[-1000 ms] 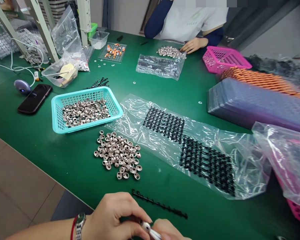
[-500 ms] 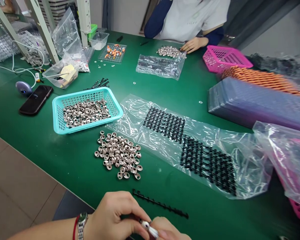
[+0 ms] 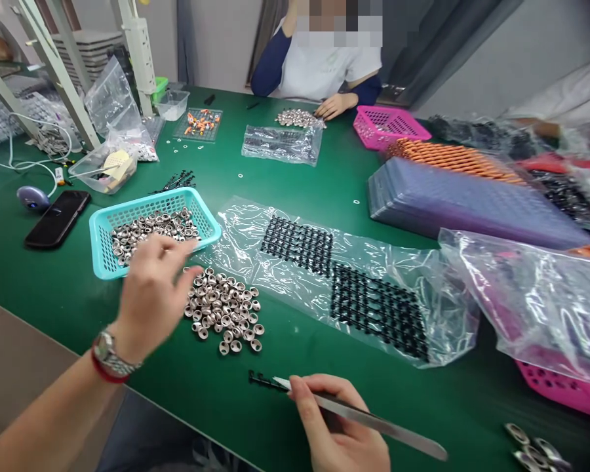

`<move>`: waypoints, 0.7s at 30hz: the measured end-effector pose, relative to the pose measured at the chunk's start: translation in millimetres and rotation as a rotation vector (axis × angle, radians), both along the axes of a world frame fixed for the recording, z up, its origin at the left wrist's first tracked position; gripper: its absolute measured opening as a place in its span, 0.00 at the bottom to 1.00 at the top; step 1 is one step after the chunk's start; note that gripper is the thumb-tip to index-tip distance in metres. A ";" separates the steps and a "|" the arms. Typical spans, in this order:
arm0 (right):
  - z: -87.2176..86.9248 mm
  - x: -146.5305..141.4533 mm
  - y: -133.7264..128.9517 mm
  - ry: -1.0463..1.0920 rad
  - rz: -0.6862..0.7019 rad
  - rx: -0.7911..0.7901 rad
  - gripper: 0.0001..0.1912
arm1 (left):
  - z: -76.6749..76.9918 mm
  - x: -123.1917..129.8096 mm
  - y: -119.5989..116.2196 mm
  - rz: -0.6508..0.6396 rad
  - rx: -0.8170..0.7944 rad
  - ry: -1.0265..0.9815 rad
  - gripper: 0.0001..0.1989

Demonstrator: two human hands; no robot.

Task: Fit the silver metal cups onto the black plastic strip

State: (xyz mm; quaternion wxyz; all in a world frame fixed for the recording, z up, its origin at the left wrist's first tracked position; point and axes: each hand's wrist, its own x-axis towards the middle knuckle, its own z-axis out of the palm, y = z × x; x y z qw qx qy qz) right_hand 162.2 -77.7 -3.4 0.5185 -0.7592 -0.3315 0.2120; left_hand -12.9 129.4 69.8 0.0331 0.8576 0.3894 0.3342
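Observation:
My left hand [image 3: 155, 288] hovers over the near edge of the turquoise basket [image 3: 101, 269], its thumb and fingers apart and slightly blurred. Small silver cup-shaped metal parts [image 3: 150, 226] with holes fill that basket. More of these cups lie in a loose pile [image 3: 226, 308] on the green table, just right of my left hand. My right hand [image 3: 344, 426] grips metal tweezers [image 3: 403, 434] near the front edge, tips pointing left. Those tips lie over a thin black plastic strip [image 3: 260, 379], partly hidden by my right hand.
Rows of black strips [image 3: 378, 311] lie on a clear plastic bag [image 3: 299, 295]. Several finished-looking silver parts [image 3: 533, 449] sit at bottom right. Stacked clear trays [image 3: 452, 203] and a pink basket [image 3: 388, 128] stand right. A phone [image 3: 58, 219] lies left. A co-worker's hand [image 3: 337, 105] rests opposite.
My hands have parted from around a small silver-and-white piece. The left moved up and left to the basket; the right shows the tweezers beside the black strip. The view shifted right.

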 end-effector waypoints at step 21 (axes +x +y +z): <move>-12.6 -0.4 10.6 -0.113 0.181 0.029 0.15 | -50.3 9.8 -92.4 -0.631 -0.231 0.157 0.11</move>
